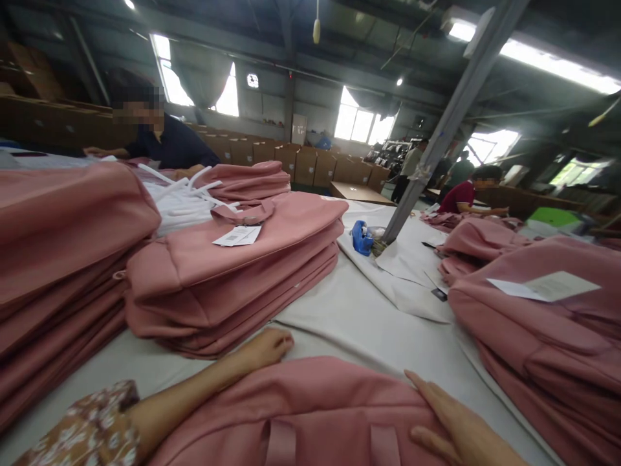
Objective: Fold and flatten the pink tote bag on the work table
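Observation:
A pink backpack (310, 414) lies flat on the white-covered table (349, 317) right in front of me. My left hand (264, 347) rests at its far left edge with the fingers curled against the fabric; whether it grips the bag is unclear. My right hand (456, 427) lies flat and open on the bag's right side, fingers spread, beside two pink webbing straps (330, 445).
Stacks of pink backpacks stand left (58, 259), centre (233, 272) and right (543, 323), some with paper tags (237, 235). White cords (187, 197) lie behind. A blue object (361, 237) sits by a slanted grey pole (451, 116). Other people work at far tables.

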### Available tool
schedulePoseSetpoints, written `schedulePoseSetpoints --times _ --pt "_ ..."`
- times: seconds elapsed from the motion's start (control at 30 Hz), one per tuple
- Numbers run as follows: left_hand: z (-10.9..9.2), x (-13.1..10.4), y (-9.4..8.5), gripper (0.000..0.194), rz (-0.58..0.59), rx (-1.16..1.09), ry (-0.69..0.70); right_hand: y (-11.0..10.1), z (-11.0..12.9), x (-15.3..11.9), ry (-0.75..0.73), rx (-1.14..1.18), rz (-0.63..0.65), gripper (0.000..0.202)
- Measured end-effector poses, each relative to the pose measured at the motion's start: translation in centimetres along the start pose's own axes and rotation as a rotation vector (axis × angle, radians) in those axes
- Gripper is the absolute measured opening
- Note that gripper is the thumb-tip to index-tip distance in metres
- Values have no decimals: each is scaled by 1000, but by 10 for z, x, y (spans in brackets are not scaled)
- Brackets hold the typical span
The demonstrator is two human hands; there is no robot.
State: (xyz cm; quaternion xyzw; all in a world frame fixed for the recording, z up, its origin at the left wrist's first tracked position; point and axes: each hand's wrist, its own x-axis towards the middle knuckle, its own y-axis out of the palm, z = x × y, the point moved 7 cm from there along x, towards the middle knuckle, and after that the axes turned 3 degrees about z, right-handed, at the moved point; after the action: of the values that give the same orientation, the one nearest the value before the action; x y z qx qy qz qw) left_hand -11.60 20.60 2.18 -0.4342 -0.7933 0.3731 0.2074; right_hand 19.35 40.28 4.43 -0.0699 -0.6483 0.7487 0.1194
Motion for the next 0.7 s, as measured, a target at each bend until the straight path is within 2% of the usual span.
schedulePoseSetpoints --times 0.07,0.13,0.23,0.3,0.37,0.47,0.6,0.7 --pt "-2 -9 -15 41 31 -35 14 7 1 7 -30 28 5 63" --pt "-9 -32 -24 36 108 -12 15 8 11 16 -64 64 10 62" --pt "-18 -76 -17 22 273 226 -32 6 35 34 -130 129 56 55" --pt "-17 -99 -10 21 306 398 -103 6 50 47 -168 162 97 52" --pt "-13 -114 -2 27 324 469 -165 9 58 54 -183 174 117 51" --pt "-6 -123 5 36 369 458 -216 12 60 55 -193 175 127 54" --pt "-2 -123 2 47 435 315 -238 13 54 46 -186 207 140 58" --pt "-4 -126 -7 31 475 208 -206 12 47 40 -207 199 120 56"
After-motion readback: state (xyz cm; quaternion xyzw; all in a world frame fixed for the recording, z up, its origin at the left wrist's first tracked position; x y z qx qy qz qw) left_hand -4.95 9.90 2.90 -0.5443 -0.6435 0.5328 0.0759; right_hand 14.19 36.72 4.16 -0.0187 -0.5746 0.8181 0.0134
